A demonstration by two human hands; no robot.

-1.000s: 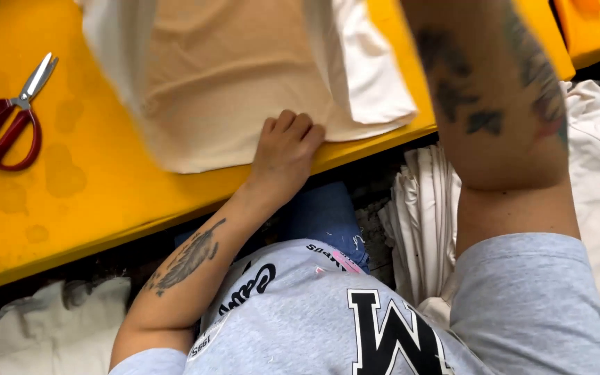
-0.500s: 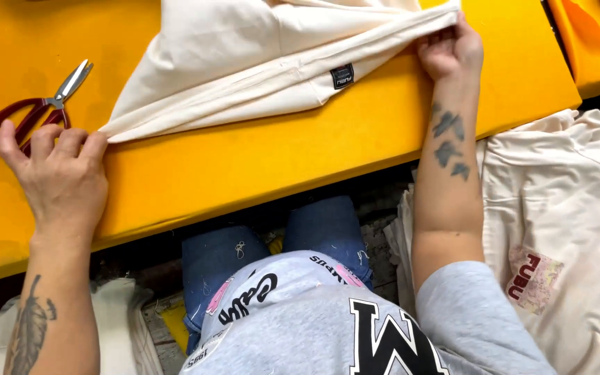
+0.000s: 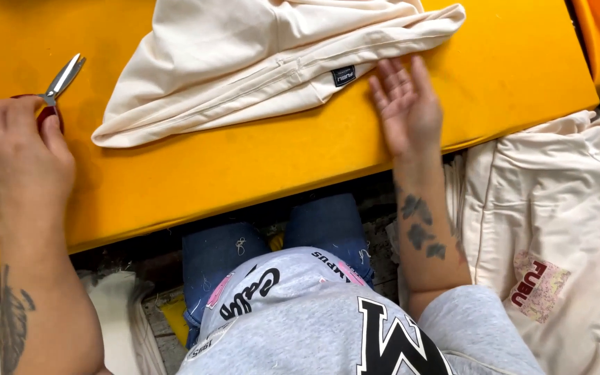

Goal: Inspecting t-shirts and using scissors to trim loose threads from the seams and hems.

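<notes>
The yellow desk runs broad and flat in front of me, its padded top smooth and faintly blotched, and the folded cream garment lies across its far half much as it did half a second ago, a soft, matte cotton heap with long creases and a small dark label sewn on its near edge. What has changed is my hands. My right hand has let go of the garment's right end, where it was pinching the cloth, and has come back toward me; it now hovers palm up just beside the label, fingers spread loose and holding nothing. My left hand has slid over the scissors: its fingers curl down over the red handles, which are almost hidden, though I cannot tell whether they grip them, and only the thin, shiny metal blades poke out past my knuckles, closed together and pointing up and away. Off the desk's right edge another cream garment with a printed patch hangs rumpled by my elbow.
</notes>
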